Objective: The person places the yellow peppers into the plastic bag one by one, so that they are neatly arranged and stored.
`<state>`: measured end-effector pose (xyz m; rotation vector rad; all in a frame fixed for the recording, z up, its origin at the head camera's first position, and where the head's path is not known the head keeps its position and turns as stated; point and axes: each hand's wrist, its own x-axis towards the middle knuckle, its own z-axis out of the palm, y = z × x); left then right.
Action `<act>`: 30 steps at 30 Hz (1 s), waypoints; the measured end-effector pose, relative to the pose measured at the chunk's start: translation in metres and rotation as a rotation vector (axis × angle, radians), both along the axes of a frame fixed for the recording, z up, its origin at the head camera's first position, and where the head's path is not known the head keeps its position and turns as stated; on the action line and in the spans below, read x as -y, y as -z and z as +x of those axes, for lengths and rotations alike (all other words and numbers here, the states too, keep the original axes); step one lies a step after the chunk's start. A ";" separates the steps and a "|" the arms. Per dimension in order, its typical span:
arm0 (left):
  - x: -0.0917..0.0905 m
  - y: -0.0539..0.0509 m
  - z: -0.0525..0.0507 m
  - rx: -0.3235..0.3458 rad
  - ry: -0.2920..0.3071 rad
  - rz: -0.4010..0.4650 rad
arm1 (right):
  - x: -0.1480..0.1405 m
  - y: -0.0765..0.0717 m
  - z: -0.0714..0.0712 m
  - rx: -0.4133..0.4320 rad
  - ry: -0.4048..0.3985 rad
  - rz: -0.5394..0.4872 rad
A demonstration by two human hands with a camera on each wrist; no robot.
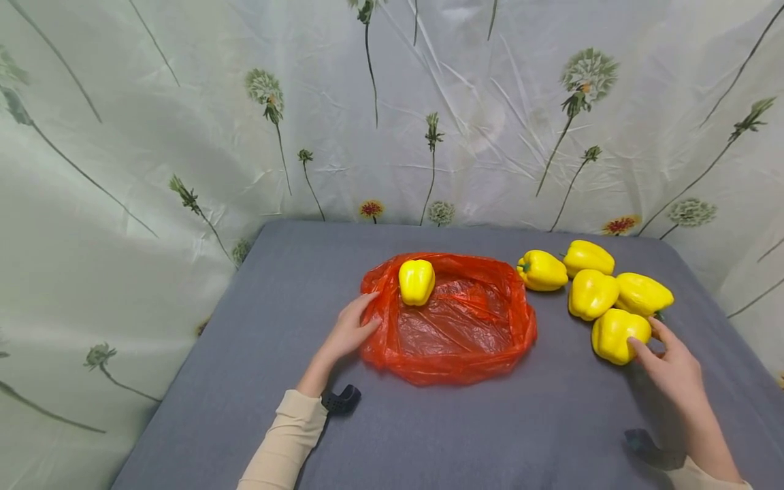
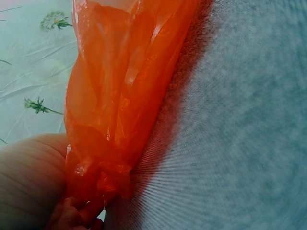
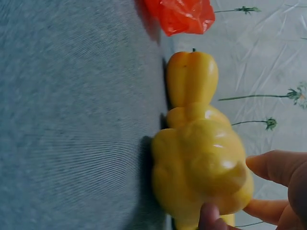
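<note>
An opened red plastic bag point(image 1: 456, 371) lies on the table, one yellow pepper point(image 1: 417, 282) in its back left corner. My left hand point(image 1: 350, 329) holds the bag's left side; in the left wrist view the thin red film point(image 2: 120, 86) is bunched at my fingers. Over on the right, my right hand point(image 1: 674, 364) has thumb and fingers around the nearest yellow pepper point(image 1: 620, 336) of a group. The right wrist view shows my fingertips point(image 3: 256, 165) touching that pepper point(image 3: 206, 167), which partly hides the others.
Several more yellow peppers point(image 1: 593, 294) sit close together behind the one at my right hand. The grey-blue table point(image 1: 490, 435) ends at a pale curtain point(image 1: 478, 136) printed with dandelions, which hangs along the back and left sides.
</note>
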<state>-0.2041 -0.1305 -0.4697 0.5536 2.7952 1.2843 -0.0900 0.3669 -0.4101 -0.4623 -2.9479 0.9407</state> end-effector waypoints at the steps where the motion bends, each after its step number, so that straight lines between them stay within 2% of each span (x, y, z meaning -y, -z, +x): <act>1: 0.000 0.000 0.000 0.000 0.000 0.000 | 0.000 0.002 -0.001 -0.001 -0.010 0.005; 5: 0.000 0.000 0.000 0.000 -0.005 -0.003 | -0.001 0.009 -0.003 0.001 -0.036 -0.026; 9: 0.000 -0.001 0.001 0.031 -0.008 0.002 | 0.001 0.013 -0.004 -0.006 -0.041 -0.061; 12: 0.001 0.000 0.002 0.002 0.004 0.035 | 0.004 0.014 -0.004 -0.022 -0.035 -0.076; 14: 0.003 0.007 0.000 -0.062 0.019 0.037 | 0.005 0.015 -0.003 -0.033 -0.031 -0.082; 17: 0.004 0.007 0.002 -0.084 0.020 0.048 | 0.007 0.015 -0.003 -0.041 -0.027 -0.081; 19: 0.004 0.007 0.001 -0.065 0.015 0.039 | 0.008 0.014 -0.002 -0.038 -0.021 -0.086; 21: 0.002 0.001 0.003 -0.012 0.001 0.044 | 0.009 0.013 -0.002 -0.030 -0.011 -0.111; 25: 0.000 0.001 0.000 0.016 -0.008 -0.007 | 0.011 0.013 0.000 -0.010 0.031 -0.176; 30: 0.000 -0.001 0.000 0.014 -0.005 -0.019 | 0.016 0.012 0.001 -0.013 0.081 -0.198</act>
